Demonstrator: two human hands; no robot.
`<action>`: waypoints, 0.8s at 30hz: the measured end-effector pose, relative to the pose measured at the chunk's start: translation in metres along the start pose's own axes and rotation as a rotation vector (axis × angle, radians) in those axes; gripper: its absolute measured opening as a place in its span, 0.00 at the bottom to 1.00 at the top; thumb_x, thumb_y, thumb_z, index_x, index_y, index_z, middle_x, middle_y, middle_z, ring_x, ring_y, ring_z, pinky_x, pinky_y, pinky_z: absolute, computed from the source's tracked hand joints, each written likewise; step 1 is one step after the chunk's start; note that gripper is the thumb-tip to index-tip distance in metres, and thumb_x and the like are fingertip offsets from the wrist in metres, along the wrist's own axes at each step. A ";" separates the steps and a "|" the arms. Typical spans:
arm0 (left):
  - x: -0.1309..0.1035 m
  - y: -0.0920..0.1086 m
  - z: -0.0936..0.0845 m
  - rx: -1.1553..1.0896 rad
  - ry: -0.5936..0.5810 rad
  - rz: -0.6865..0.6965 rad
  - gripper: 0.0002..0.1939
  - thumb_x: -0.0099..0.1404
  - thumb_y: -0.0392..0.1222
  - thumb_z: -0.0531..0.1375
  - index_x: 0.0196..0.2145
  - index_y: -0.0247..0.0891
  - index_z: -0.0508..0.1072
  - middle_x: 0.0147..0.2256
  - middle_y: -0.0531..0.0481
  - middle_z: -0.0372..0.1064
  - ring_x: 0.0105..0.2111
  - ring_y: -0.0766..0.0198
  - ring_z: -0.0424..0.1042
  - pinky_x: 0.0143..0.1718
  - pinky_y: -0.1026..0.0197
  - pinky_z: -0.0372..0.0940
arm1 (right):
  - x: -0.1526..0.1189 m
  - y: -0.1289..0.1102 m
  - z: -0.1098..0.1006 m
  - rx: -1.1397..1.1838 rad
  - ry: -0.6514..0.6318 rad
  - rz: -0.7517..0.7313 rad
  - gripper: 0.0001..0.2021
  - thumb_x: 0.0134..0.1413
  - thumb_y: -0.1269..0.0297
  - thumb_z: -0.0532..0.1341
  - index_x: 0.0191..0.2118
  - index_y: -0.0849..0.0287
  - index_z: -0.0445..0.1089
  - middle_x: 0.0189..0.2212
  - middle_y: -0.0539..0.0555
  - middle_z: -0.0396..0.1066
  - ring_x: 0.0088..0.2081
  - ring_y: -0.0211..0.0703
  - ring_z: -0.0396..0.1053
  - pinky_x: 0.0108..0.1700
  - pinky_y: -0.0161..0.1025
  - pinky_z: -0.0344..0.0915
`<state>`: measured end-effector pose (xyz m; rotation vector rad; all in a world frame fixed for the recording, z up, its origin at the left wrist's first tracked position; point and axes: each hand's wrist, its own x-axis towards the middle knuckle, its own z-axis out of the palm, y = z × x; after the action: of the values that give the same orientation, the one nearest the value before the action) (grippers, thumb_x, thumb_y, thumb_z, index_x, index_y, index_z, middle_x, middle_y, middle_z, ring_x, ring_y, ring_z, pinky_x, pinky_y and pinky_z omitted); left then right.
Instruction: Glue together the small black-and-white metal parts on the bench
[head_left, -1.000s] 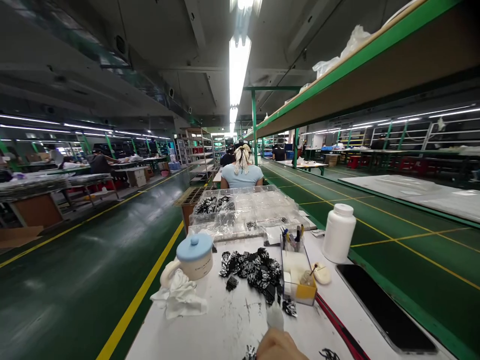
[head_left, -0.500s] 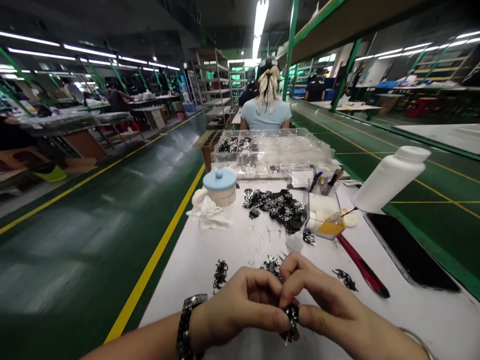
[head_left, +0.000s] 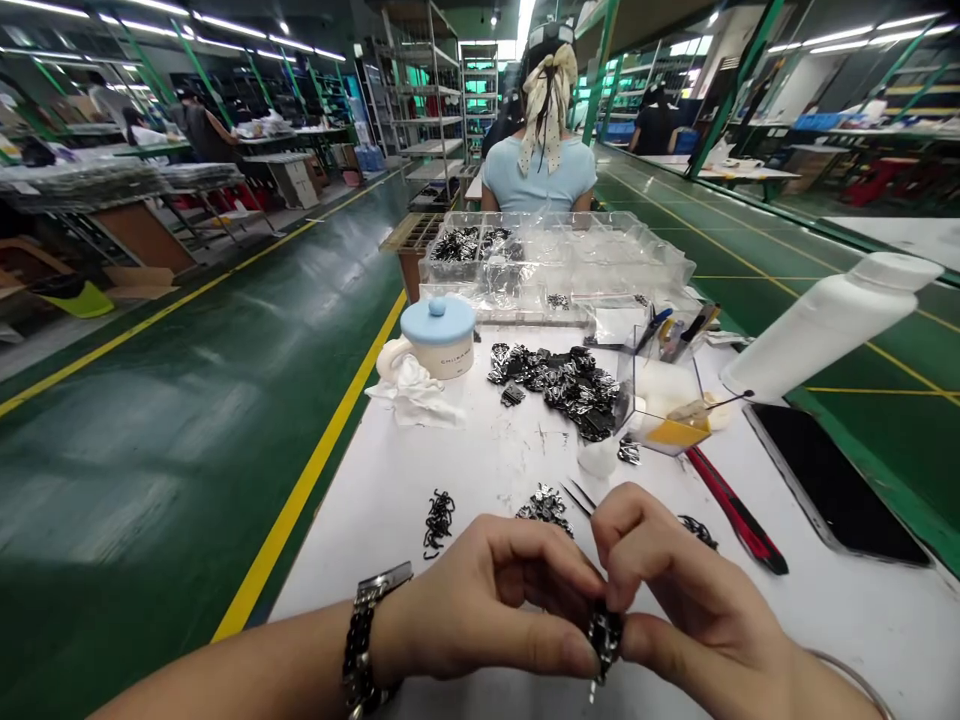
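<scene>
Low in the head view, a small black shiny part with silvery bits [head_left: 604,634] is pinched between my two hands. My left hand [head_left: 480,612], with a watch at its wrist, grips it from the left by thumb and fingers. From the right, my right hand [head_left: 694,600] closes thumb and forefinger on the same part. Two thin dark points, like tweezer tips [head_left: 577,497], show beyond my right hand; I cannot tell if that hand holds them. Past my fingers lies a small pile of shiny metal pieces [head_left: 545,508], with black hook-shaped pieces [head_left: 439,520] to its left.
A heap of black parts [head_left: 574,390] lies mid-table, before a clear compartment box [head_left: 630,260]. A lidded mug [head_left: 442,345] and tissue [head_left: 416,392] stand left. On the right are a pen holder [head_left: 679,430], red cutter [head_left: 735,510], phone [head_left: 836,485] and white bottle [head_left: 825,325]. A person sits ahead.
The view has tilted downward, so the table things sit higher in the picture. My hands, still gripping the part, appear slightly farther right. More of the tweezer-like points shows.
</scene>
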<state>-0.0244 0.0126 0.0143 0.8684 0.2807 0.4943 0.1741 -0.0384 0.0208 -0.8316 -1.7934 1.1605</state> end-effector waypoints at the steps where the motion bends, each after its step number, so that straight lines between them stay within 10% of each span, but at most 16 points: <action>1: 0.000 0.001 0.000 0.029 -0.001 0.014 0.13 0.51 0.28 0.68 0.36 0.36 0.78 0.35 0.50 0.72 0.36 0.68 0.72 0.41 0.65 0.67 | 0.000 -0.001 0.000 -0.005 0.001 -0.004 0.04 0.59 0.66 0.58 0.40 0.52 0.62 0.36 0.50 0.55 0.39 0.35 0.58 0.42 0.32 0.62; 15: 0.000 0.002 -0.002 0.127 -0.018 0.088 0.14 0.50 0.26 0.68 0.36 0.37 0.78 0.34 0.50 0.70 0.36 0.66 0.71 0.42 0.62 0.66 | 0.002 -0.002 0.003 -0.039 0.012 -0.079 0.07 0.59 0.69 0.57 0.42 0.52 0.61 0.36 0.50 0.56 0.38 0.35 0.60 0.41 0.33 0.65; 24: 0.002 -0.010 -0.001 -0.172 0.035 -0.057 0.14 0.51 0.36 0.71 0.36 0.36 0.78 0.34 0.48 0.74 0.34 0.65 0.76 0.37 0.63 0.69 | 0.000 -0.001 0.006 -0.471 0.198 -0.290 0.10 0.55 0.75 0.56 0.41 0.55 0.61 0.32 0.53 0.58 0.35 0.40 0.61 0.35 0.38 0.64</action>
<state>-0.0201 0.0085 0.0059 0.6831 0.2898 0.4736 0.1688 -0.0409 0.0204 -0.8768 -1.9667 0.4558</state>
